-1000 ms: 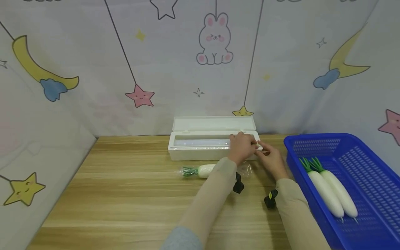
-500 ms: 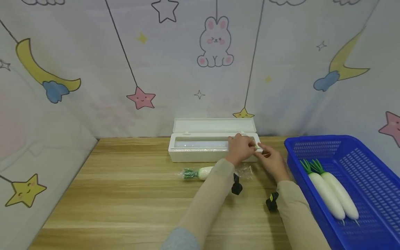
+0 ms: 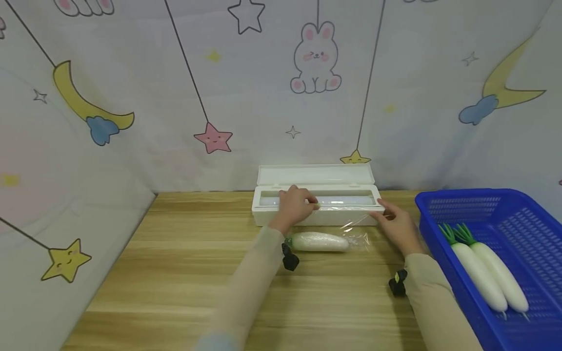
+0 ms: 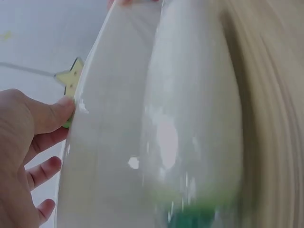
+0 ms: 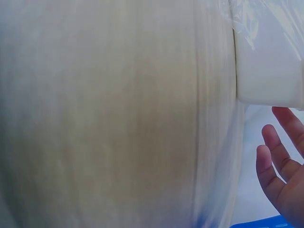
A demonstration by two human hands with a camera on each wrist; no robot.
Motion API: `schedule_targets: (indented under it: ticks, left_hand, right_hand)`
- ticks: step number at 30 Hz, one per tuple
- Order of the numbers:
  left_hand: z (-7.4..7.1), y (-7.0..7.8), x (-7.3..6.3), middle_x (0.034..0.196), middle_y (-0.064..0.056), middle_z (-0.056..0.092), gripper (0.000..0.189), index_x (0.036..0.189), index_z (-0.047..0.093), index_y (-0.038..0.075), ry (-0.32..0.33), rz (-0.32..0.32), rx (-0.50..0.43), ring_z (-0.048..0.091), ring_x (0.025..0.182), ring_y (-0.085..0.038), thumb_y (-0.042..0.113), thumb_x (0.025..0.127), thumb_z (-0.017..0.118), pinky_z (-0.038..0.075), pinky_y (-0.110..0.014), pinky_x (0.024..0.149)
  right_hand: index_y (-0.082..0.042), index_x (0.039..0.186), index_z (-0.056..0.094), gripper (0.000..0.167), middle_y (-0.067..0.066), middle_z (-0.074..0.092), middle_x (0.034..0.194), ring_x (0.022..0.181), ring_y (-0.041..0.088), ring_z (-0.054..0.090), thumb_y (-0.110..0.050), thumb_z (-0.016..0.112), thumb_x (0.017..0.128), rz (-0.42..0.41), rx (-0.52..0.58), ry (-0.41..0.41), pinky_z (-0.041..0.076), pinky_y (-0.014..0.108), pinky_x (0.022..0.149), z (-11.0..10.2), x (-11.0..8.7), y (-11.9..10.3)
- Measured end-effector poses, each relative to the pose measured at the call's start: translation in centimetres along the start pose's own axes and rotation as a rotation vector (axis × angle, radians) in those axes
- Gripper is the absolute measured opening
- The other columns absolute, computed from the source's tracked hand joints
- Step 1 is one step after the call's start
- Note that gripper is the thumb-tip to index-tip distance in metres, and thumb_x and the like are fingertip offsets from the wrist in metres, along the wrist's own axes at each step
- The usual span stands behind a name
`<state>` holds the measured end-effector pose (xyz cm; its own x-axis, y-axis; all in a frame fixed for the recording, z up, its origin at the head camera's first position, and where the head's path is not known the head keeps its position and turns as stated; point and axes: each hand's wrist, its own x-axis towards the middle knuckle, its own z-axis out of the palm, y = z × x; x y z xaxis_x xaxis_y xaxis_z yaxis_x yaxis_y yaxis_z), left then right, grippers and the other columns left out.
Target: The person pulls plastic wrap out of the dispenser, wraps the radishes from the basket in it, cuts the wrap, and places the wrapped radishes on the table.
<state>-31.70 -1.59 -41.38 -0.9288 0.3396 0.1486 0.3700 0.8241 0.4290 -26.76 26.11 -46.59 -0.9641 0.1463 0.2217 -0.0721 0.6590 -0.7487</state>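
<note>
A white cling film dispenser [image 3: 335,218] lies at the back of the table, its lid [image 3: 316,174] tipped back and a film roll [image 3: 344,200] inside. My left hand [image 3: 295,208] pinches a small greenish slide cutter [image 4: 66,124] at the dispenser's front edge, left of its middle. At the right end, my right hand [image 3: 398,228] holds the dispenser's corner between thumb and finger. Clear cling film [image 3: 351,224] hangs over the front there. Just in front lies a white radish [image 3: 320,242] wrapped in film; the left wrist hides most of its green leaves.
A blue plastic basket [image 3: 461,192] stands at the right, close to my right forearm. Two white radishes [image 3: 480,275] with green tops lie in it. A printed cloth [image 3: 246,97] rises behind the wooden table [image 3: 175,273].
My left hand has slid leftward along the dispenser's front edge, away from the right hand, uncovering more of the wrapped radish. The right hand stays at the corner. The view has shifted slightly.
</note>
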Motion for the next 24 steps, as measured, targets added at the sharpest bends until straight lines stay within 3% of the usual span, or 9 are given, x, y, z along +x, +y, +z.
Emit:
schedule_targets:
  ticks: [8, 11, 16, 24]
  left_hand:
    - [-3.1, -5.8, -2.7, 0.101, 0.004, 0.070, 0.013, 0.095, 0.077, 0.020, 0.053, -0.032, 0.018, 0.052, 0.103, -0.023, 0.030, 0.089, 0.070, 0.029, -0.059, 0.099]
    - [-3.9, -7.4, -3.3, 0.100, 0.003, 0.068, 0.012, 0.095, 0.076, 0.019, 0.054, -0.045, 0.034, 0.051, 0.107, -0.026, 0.027, 0.089, 0.069, 0.028, -0.059, 0.099]
    - [-4.9, -8.8, -3.9, 0.092, 0.003, 0.066, 0.010, 0.092, 0.076, 0.016, 0.068, -0.078, 0.037, 0.049, 0.096, -0.023, 0.023, 0.088, 0.071, 0.025, -0.055, 0.095]
    - [-5.7, -10.5, -4.9, 0.091, 0.001, 0.067, 0.008, 0.089, 0.074, 0.013, 0.085, -0.057, 0.024, 0.048, 0.094, -0.023, 0.019, 0.088, 0.070, 0.024, -0.056, 0.093]
  right_hand:
    - [-0.008, 0.138, 0.053, 0.058, 0.023, 0.065, 0.106, 0.099, 0.038, 0.062, -0.041, 0.065, 0.091, -0.002, -0.014, -0.005, 0.048, 0.049, 0.086, -0.2, -0.1, 0.0]
    - [-0.009, 0.138, 0.053, 0.059, 0.024, 0.065, 0.109, 0.100, 0.039, 0.061, -0.043, 0.065, 0.091, 0.004, -0.018, -0.008, 0.048, 0.050, 0.086, -0.3, -0.1, 0.2]
    - [-0.009, 0.138, 0.053, 0.059, 0.025, 0.065, 0.111, 0.101, 0.040, 0.061, -0.044, 0.064, 0.091, 0.006, -0.032, -0.001, 0.048, 0.051, 0.086, -0.8, -0.1, 0.4]
    - [-0.009, 0.138, 0.052, 0.061, 0.025, 0.064, 0.114, 0.101, 0.040, 0.062, -0.045, 0.064, 0.091, -0.011, -0.056, -0.033, 0.048, 0.052, 0.086, -0.6, 0.1, 0.0]
